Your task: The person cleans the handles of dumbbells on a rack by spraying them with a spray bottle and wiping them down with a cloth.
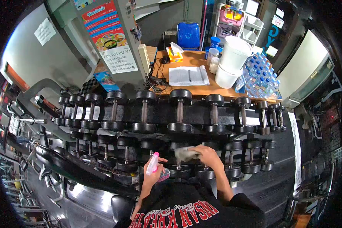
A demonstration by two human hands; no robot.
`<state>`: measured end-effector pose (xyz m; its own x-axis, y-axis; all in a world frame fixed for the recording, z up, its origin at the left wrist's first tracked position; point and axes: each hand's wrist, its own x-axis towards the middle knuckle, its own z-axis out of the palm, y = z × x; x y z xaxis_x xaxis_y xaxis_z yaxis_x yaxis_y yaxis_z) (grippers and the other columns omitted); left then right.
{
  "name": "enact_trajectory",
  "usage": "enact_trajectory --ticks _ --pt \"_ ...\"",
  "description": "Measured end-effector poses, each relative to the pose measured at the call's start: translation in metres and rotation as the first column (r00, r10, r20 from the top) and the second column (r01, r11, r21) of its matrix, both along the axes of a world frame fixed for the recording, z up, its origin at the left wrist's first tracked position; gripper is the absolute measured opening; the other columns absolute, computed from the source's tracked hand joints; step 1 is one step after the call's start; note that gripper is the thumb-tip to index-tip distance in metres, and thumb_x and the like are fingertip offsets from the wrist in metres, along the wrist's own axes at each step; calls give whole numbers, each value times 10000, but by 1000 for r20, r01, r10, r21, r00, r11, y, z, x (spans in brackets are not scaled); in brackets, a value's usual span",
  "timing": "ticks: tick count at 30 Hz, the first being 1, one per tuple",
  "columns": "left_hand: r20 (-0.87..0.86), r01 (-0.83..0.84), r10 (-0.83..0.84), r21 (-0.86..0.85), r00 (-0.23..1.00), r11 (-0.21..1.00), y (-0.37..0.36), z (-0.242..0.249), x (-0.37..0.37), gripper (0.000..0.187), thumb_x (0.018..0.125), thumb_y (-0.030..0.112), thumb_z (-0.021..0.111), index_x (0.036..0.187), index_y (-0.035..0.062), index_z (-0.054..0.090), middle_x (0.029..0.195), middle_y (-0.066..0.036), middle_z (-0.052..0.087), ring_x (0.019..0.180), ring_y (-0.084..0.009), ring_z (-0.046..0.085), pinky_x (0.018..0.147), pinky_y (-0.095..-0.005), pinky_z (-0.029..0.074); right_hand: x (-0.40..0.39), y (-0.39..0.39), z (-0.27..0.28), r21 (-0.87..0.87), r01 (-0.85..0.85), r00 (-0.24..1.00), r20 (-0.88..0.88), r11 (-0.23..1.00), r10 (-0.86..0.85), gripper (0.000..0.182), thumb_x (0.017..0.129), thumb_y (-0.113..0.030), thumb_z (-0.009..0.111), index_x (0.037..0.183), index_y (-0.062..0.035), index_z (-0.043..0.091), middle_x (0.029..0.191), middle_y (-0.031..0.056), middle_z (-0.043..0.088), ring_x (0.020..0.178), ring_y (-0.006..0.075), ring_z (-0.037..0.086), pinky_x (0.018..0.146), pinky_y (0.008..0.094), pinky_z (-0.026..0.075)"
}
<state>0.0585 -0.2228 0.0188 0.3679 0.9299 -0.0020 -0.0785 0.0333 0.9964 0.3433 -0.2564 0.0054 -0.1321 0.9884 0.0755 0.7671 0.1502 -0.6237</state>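
My left hand [151,171] is closed round a spray bottle [153,163] with a pink and white trigger head; its clear body shows below my fingers. In my right hand [209,155] is a pale grey cloth [186,153], blurred by motion. The cloth lies over or just above a black dumbbell [179,171] on the lower rack row, hiding part of it; whether it touches cannot be made out. Another dumbbell [205,171] sits beneath my right wrist. Just beyond my left hand, a further dumbbell [150,145] is partly covered by the bottle.
An upper row of dumbbells [180,111] runs across the rack. Behind it stands a wooden desk [195,57] with an open notebook [189,76], white buckets [231,57], a tissue box [174,55] and several water bottles [260,76]. A padded black bench [76,167] is at left.
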Motion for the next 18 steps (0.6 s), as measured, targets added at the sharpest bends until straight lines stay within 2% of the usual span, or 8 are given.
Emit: enact_trajectory --ticks 4,9,11,12,13,15,16,18 --pt "14 10 -10 -30 1000 999 -8 1 -6 210 816 -90 511 1019 -44 545 1015 -154 649 600 -112 600 598 -260 504 -14 -16 12 -12 269 907 -332 963 -258 428 700 77 534 1108 -18 622 1087 160 647 1021 318 623 859 355 503" --pt "35 98 -100 57 994 994 -15 1 -23 224 818 -82 513 1037 -52 550 1008 -153 649 605 -115 607 592 -253 500 -27 -19 -15 186 355 840 -494 916 -226 435 709 78 519 1120 -29 609 1207 142 605 1126 272 578 937 333 458" --pt "-1 101 -101 76 995 992 -19 5 -33 221 821 -89 519 1037 -52 550 1005 -155 648 603 -113 605 587 -253 499 -41 -15 -28 -17 463 324 -927 886 -187 362 779 78 497 1106 -32 608 1209 127 605 1127 225 568 958 340 448" --pt "18 109 -110 52 994 993 -22 3 -37 229 819 -96 522 1042 -51 548 1004 -155 649 604 -110 603 586 -251 499 -48 -18 -24 -160 401 116 -968 902 -224 326 838 57 490 1127 -58 587 1174 101 603 1096 198 565 944 357 463" --pt "41 117 -118 30 992 993 -24 2 -40 236 817 -103 526 1046 -49 546 1003 -155 649 605 -108 602 585 -250 499 -52 -22 -28 -221 375 107 -954 901 -279 244 933 -117 522 1172 -77 548 1109 76 613 1058 196 589 883 359 508" --pt "-8 125 -125 58 992 990 -28 4 -47 253 813 -113 531 1053 -37 549 1002 -142 652 606 -99 596 585 -245 498 -65 -22 -21 -301 217 -209 -944 929 -257 283 957 -186 491 1229 -107 502 1112 59 596 1044 196 593 861 355 516" --pt "-3 123 -123 2 992 992 -30 1 -51 255 813 -112 531 1053 -32 552 1000 -133 654 607 -95 594 586 -244 498 -76 -25 -18 -247 218 -134 -966 944 -222 310 970 -237 462 1259 -125 484 1151 55 584 1035 202 598 849 353 520" --pt "11 125 -124 -79 992 989 -33 -4 -56 250 815 -108 532 1049 -23 553 994 -115 657 604 -90 591 588 -245 499 -88 -31 -28 -375 138 -222 -914 917 -340 408 955 -299 433 1327 -133 460 1161 45 588 1053 202 593 835 344 517"
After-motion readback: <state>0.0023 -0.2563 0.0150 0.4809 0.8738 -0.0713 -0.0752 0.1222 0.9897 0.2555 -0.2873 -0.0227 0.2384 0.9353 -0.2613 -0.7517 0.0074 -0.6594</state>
